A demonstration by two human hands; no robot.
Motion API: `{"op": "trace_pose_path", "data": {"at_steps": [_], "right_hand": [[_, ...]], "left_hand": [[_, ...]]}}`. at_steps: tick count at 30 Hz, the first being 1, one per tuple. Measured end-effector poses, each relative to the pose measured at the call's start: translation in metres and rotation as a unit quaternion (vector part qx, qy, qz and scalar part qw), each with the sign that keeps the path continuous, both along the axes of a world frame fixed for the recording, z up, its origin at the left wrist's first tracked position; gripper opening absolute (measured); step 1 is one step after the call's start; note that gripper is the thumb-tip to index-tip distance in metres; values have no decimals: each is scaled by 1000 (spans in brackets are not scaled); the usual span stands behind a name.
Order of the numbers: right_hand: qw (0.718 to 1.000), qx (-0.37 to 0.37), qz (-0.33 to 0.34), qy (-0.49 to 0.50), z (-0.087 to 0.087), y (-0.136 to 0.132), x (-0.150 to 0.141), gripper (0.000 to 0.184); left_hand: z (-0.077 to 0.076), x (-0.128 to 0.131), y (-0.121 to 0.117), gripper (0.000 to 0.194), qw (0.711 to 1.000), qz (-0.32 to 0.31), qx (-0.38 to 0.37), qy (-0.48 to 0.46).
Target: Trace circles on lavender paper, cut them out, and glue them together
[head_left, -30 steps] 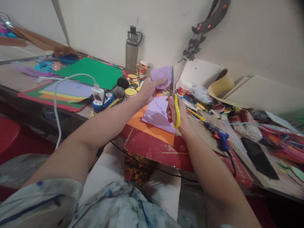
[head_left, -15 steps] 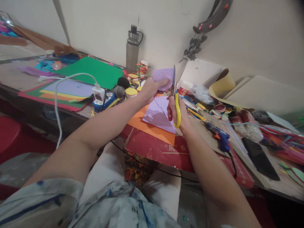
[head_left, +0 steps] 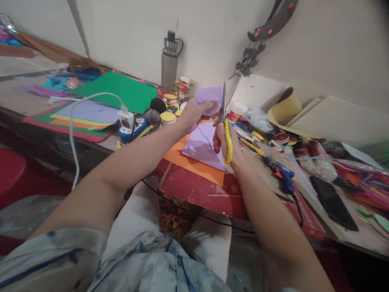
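My left hand [head_left: 191,114] pinches a rounded piece of lilac paper [head_left: 209,97] and holds it up above the desk. My right hand [head_left: 226,148] grips yellow-handled scissors [head_left: 225,129], their blades pointing up along the right edge of the lilac piece. Beneath both hands lie a larger lilac sheet [head_left: 202,146] with cuts in it and an orange sheet [head_left: 194,164] on a red cardboard box [head_left: 206,190].
A grey water bottle [head_left: 169,61] stands at the wall. Green paper [head_left: 121,91], stacked coloured sheets [head_left: 82,117], a white charger with cable [head_left: 126,119], tape rolls [head_left: 168,115], a white glue pot [head_left: 236,112], a blue glue gun [head_left: 281,176] and a black phone [head_left: 331,202] crowd the desk.
The scissors and the lilac piece have shifted slightly up and right. Both hands keep their hold.
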State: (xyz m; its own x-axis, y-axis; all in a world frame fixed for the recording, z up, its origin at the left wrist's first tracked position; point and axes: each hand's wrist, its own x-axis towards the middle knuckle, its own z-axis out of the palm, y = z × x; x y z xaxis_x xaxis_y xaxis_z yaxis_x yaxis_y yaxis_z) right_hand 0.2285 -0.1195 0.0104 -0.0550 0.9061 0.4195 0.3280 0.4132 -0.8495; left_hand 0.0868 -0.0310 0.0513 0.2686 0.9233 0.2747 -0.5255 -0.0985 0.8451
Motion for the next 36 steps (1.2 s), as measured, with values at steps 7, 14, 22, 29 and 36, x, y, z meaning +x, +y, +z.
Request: {"op": "trace_pose_path", "data": {"at_steps": [7, 14, 22, 29, 36], "right_hand": [[999, -14, 0, 46, 4, -5, -8, 79], [997, -24, 11, 72, -2, 0, -7, 79], [998, -31, -2, 52, 5, -5, -8, 81], [998, -33, -4, 59, 5, -6, -8, 80], [997, -39, -2, 61, 4, -4, -9, 83]], "left_hand": [[0, 0, 0, 13, 1000, -8, -7, 7], [0, 0, -1, 13, 1000, -15, -2, -4], [-4, 1, 3, 12, 1000, -16, -11, 7], [1, 1, -3, 19, 1000, -9, -10, 15], [-1, 1, 0, 17, 1000, -16, 6, 7]]}}
